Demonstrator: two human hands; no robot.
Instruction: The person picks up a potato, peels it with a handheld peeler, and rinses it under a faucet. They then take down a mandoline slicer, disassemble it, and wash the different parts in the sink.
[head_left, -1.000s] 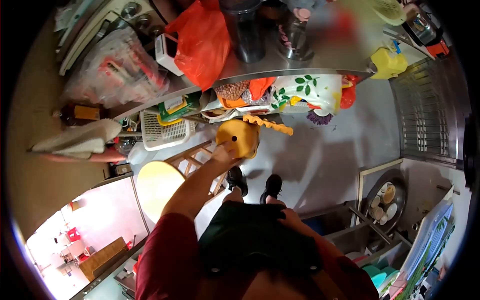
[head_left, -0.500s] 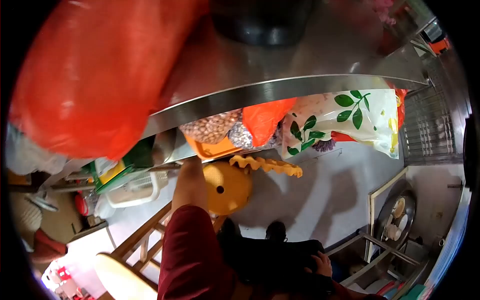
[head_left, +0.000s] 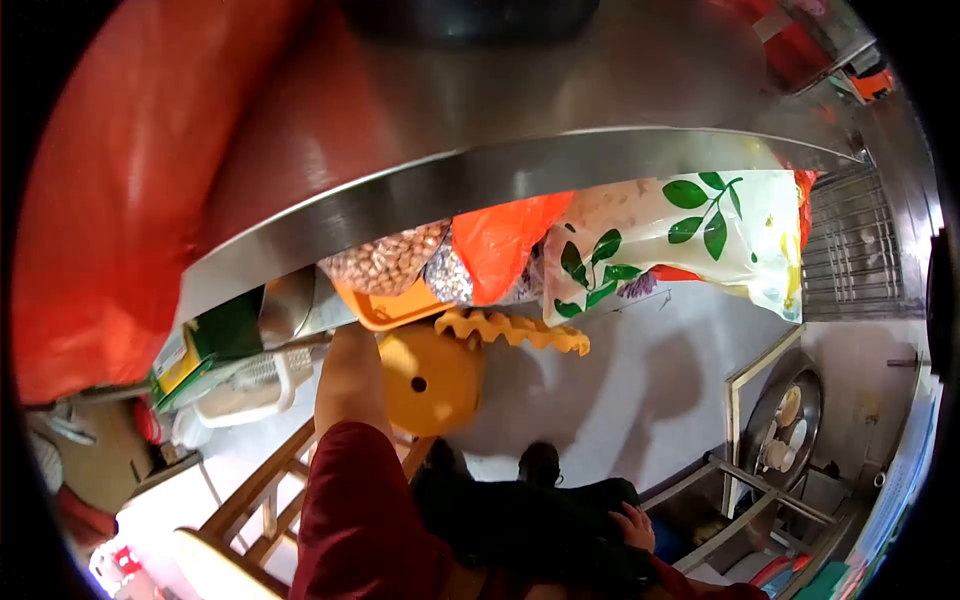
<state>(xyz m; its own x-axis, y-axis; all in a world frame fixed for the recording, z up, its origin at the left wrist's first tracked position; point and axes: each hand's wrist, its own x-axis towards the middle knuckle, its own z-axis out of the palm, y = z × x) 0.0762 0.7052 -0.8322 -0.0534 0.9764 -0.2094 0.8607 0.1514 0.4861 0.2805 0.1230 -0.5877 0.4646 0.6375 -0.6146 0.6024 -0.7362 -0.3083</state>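
My left forearm (head_left: 350,385), below a dark red sleeve, reaches forward to the shelf under the steel counter. The left hand itself is hidden there, so its fingers and anything in them do not show. Nearest to it are an orange tray (head_left: 385,312), a clear bag of brown nuts (head_left: 390,260) and a metal container (head_left: 287,303). A round yellow stool top (head_left: 425,385) with a dark hole stands just right of the forearm. My right hand (head_left: 635,527) rests on the dark cloth over my leg, fingers partly spread, holding nothing visible.
The steel counter edge (head_left: 480,160) curves overhead, with a large red bag (head_left: 110,200) at left. A leaf-printed plastic bag (head_left: 660,240) and a red bag (head_left: 505,240) sit beneath. A wavy yellow piece (head_left: 515,330), wooden chair (head_left: 255,480) and round pan (head_left: 790,430) surround me.
The view has shifted, so the shelf things and stool sit slightly farther left and the counter looks closer. My left arm still reaches under the counter; my right hand stays on my leg.
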